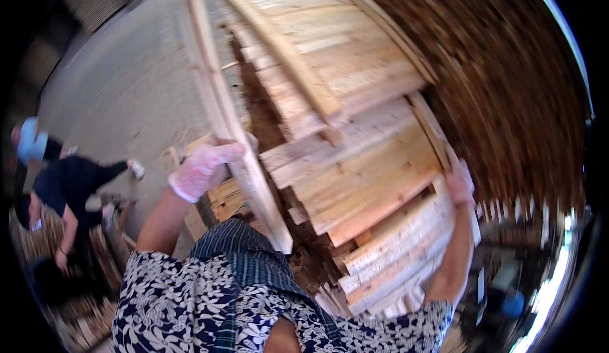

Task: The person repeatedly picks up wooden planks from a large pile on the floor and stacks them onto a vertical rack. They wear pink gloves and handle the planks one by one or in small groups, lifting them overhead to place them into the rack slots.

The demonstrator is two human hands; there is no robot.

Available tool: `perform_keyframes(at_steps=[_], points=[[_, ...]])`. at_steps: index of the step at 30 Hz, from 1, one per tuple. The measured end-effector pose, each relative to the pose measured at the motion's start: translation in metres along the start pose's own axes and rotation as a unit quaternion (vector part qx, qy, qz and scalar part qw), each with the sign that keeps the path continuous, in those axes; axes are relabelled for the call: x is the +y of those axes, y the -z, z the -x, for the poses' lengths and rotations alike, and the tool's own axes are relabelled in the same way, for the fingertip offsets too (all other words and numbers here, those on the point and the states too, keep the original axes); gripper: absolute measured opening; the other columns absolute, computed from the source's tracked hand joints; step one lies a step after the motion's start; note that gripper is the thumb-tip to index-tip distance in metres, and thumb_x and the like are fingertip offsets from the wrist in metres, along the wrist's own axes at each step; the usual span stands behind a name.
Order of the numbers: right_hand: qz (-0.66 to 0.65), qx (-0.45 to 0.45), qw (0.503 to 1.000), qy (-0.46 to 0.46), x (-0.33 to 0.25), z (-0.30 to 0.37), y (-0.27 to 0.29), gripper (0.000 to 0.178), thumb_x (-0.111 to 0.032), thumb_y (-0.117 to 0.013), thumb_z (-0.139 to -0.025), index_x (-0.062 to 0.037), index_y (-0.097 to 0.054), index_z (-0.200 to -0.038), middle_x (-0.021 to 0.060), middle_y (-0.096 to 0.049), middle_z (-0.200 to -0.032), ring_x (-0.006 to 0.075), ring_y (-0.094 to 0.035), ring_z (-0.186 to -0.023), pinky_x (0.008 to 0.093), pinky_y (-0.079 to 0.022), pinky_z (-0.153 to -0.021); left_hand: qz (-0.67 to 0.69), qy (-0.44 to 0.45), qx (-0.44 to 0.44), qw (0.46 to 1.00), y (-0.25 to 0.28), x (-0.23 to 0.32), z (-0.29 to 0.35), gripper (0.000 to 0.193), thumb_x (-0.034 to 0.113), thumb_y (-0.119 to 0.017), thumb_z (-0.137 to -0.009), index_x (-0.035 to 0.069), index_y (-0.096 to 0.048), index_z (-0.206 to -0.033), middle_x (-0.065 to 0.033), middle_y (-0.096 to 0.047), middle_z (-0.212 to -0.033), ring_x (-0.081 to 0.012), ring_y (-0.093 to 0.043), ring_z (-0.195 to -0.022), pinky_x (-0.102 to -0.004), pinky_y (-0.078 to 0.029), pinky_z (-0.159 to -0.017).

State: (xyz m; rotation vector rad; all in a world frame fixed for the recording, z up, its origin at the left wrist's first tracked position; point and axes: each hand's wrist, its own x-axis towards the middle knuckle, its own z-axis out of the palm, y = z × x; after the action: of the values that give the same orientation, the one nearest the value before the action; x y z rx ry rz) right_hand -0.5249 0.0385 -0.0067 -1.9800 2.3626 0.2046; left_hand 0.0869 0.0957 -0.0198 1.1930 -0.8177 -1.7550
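Note:
My left hand (204,168), in a pinkish-white work glove, is closed around a long, narrow wooden plank (223,99). The plank slants from the upper left down toward my waist. To its right lies a stack of pale boards (371,185), and a panel of boards (342,42) with battens across it rests farther off. My right hand (461,185), also gloved, is at the stack's right edge, by the lower end of a thin wooden strip (430,128). Motion blur smears its fingers, so its grip is unclear.
A tall pile of brown wood (488,80) rises close on the right. Grey floor (136,80) stretches to the far left. A person in dark clothes (73,188) bends over timber at left, with a light-blue-topped person (32,140) beyond. Wood pieces (226,197) lie beneath my left hand.

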Motion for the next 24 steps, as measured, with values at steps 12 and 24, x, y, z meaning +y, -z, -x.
perform_keyframes(at_steps=[12, 24], points=[[0.096, 0.002, 0.993, 0.074, 0.032, -0.004, 0.019, 0.082, -0.004, -0.056, -0.093, -0.0377, -0.027, -0.162, 0.0275, -0.058, -0.117, 0.0475, -0.06, -0.107, 0.0525, -0.051, -0.093, 0.117, -0.035, 0.101, 0.987, 0.014, -0.069, -0.005, 0.046, 0.022, -0.084, -0.085, 0.006, -0.064, -0.123, -0.007, -0.069, -0.109, -0.0203, -0.067, -0.103, -0.0412, -0.055, -0.093], [0.009, 0.078, 0.997, 0.015, 0.016, 0.011, -0.014, 0.075, -0.009, -0.064, -0.091, -0.0368, -0.04, -0.156, 0.0214, -0.056, -0.125, 0.0436, -0.057, -0.114, 0.0493, -0.049, -0.098, 0.135, 0.012, 0.11, 0.985, 0.028, -0.095, -0.019, 0.045, 0.03, -0.072, -0.095, -0.003, -0.062, -0.123, -0.0127, -0.069, -0.113, -0.0249, -0.068, -0.105, -0.0408, -0.057, -0.095]])
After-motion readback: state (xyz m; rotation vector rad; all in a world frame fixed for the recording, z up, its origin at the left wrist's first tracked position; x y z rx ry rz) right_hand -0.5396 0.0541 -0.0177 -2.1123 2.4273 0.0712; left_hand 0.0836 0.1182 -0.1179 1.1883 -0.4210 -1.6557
